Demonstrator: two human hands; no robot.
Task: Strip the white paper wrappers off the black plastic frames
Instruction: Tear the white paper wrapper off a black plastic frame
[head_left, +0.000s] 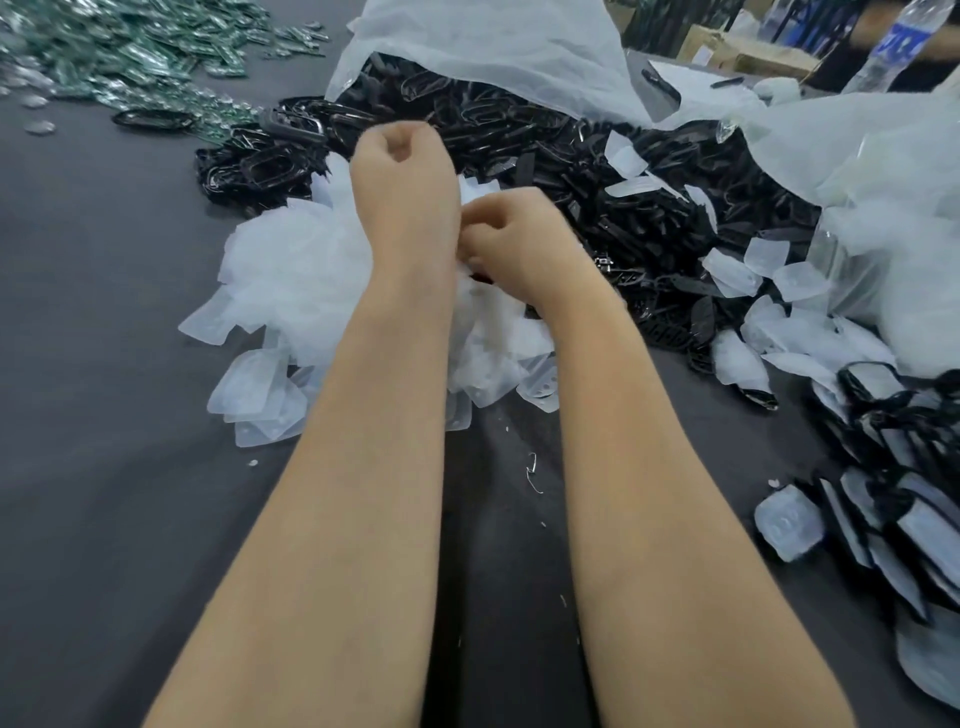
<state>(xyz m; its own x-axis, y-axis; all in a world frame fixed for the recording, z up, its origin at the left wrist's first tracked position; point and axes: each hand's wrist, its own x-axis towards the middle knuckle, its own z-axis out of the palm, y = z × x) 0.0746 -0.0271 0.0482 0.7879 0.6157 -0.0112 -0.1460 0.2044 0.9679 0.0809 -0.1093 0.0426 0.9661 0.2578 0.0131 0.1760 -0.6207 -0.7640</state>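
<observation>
The left hand (402, 156) is lifted, its fingers curled tight into a fist. It is blurred, and nothing shows in its grip. The right hand (511, 241) sits lower, against the inner side of the left wrist. Its fingers (480, 215) are curled and bunched together with the tips turned toward that wrist, and I cannot tell whether they pinch anything. A sliver of a dark piece (483, 278) shows just under the heel of this hand, too hidden to name.

Directly below both sets of fingers, and spreading out past the left knuckles, lies a heap of stripped white paper wrappers (291, 280). Beyond the fingertips a large pile of bare black plastic frames (519, 135) spills from the mouth of a translucent plastic bag (493, 47). Well off to the outer side of the right fingers, a row of frames still in wrappers (893, 519) lies overlapping.

Everything rests on a dark grey table cloth (104, 467). Far beyond the left fist is a scatter of green and silver parts (130, 47), and far beyond the right fingers stands a water bottle (904, 41).
</observation>
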